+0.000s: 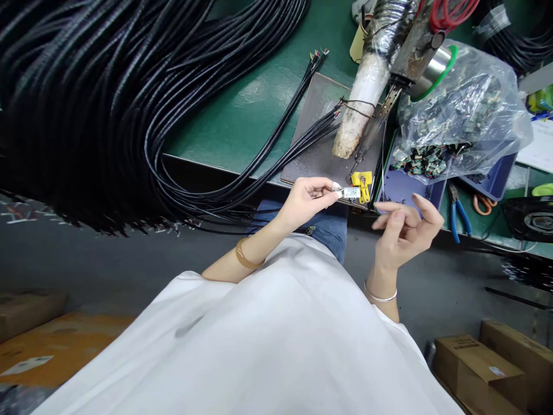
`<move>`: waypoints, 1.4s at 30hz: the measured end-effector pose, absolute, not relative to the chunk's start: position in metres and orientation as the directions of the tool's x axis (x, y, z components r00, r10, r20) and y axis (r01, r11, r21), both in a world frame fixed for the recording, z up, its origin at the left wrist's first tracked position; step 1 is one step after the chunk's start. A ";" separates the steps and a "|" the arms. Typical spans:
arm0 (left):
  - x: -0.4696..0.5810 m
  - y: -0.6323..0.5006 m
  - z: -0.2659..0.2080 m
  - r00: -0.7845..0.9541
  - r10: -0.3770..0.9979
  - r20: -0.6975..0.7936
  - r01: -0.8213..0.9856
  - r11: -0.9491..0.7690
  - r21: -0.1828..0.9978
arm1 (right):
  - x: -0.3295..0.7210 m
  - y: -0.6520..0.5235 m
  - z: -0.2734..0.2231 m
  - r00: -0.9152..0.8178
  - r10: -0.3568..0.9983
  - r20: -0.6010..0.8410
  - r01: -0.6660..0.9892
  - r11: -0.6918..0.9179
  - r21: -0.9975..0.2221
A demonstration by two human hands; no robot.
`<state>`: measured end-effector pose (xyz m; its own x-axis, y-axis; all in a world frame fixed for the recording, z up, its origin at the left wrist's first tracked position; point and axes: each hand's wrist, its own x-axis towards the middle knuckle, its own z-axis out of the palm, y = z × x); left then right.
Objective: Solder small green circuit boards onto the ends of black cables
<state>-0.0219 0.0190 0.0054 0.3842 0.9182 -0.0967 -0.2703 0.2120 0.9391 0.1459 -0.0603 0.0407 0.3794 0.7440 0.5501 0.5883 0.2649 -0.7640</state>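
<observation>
My left hand [307,202] is closed in a pinch at the left end of a small whitish circuit board [351,193]. The board's other end reaches a yellow clamp-like fixture [365,185] at the table's front edge. Something pale covers a fingertip of this hand. To the right, my right hand [404,230] hovers in front of a purple tray [393,187], fingers apart and partly bent, with nothing visible in them. Just above the fixture, the thin tip of a soldering iron [360,153] points down beside a white wrapped tube [360,109].
Thick bundles of black cable [108,86] cover the left side and hang over the edge. A plastic bag [470,109] with small circuit boards lies over the trays. Blue-handled pliers [457,213], orange scissors [484,203] and a black fan [531,219] sit at right.
</observation>
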 end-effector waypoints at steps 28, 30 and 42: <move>-0.011 0.029 0.007 0.188 0.972 0.139 -0.027 -0.137 0.990 | 0.129 -0.019 0.034 0.115 0.805 0.581 0.808 0.264 -0.526; -0.012 0.029 0.010 0.192 0.977 0.091 -0.059 -0.081 0.995 | 0.129 -0.021 0.035 0.112 0.804 0.584 0.790 0.284 -0.543; -0.014 0.029 0.010 0.332 0.943 -0.016 -0.079 0.045 0.996 | 0.137 -0.029 0.030 0.126 0.851 0.511 0.716 0.278 -0.640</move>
